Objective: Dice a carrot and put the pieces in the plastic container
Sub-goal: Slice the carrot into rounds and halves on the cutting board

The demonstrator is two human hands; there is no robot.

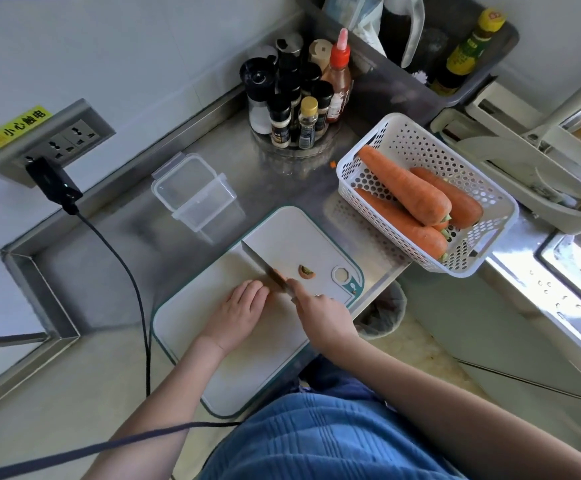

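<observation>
On the white cutting board [219, 344] my left hand [238, 311] lies palm down with curled fingers over a carrot that is almost wholly hidden beneath it. My right hand [320, 315] grips the handle of a knife [259, 263], whose blade comes down right beside my left fingertips. A cut carrot end [306, 271] with a green top lies on the board to the right of the blade. The clear plastic container [195, 195] stands open on the steel counter behind the board, with nothing visible inside.
A white perforated basket [489, 233] holding three whole carrots [406, 185] sits right of the board. A rack of spice bottles [296, 98] stands behind. A black cable [136, 289] runs from the wall socket past the board's left edge. A bin sits below the counter edge.
</observation>
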